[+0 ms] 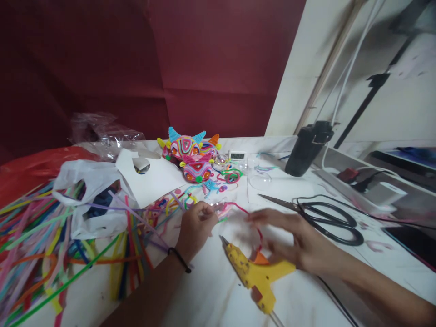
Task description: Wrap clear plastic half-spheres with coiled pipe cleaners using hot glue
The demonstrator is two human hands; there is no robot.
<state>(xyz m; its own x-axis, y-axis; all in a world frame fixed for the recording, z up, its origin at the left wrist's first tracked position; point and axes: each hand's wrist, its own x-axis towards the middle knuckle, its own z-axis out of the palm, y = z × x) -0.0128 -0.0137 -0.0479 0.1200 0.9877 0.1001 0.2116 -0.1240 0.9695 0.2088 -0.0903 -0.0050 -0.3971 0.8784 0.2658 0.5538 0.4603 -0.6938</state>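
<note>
My left hand [197,227] is closed in a pinch on a small clear plastic piece [218,208], partly hidden by the fingers. Pink pipe cleaner [238,206] lies along that piece, and its loose end curves right and down toward the glue gun. Blurred by motion, my right hand [289,236] hovers over the yellow glue gun [242,268] with thumb and fingers apart. The gun lies on the white tabletop, nozzle pointing away to the left. Whether the right fingers touch the pipe cleaner or the gun's handle, I cannot tell.
Loose pipe cleaners [37,245] and a white plastic bag [91,204] cover the left. Colourful horned animal heads [195,159] stand at the back. Black-handled scissors [316,215], a dark cylinder [308,147], a phone [413,243] and a cord are on the right.
</note>
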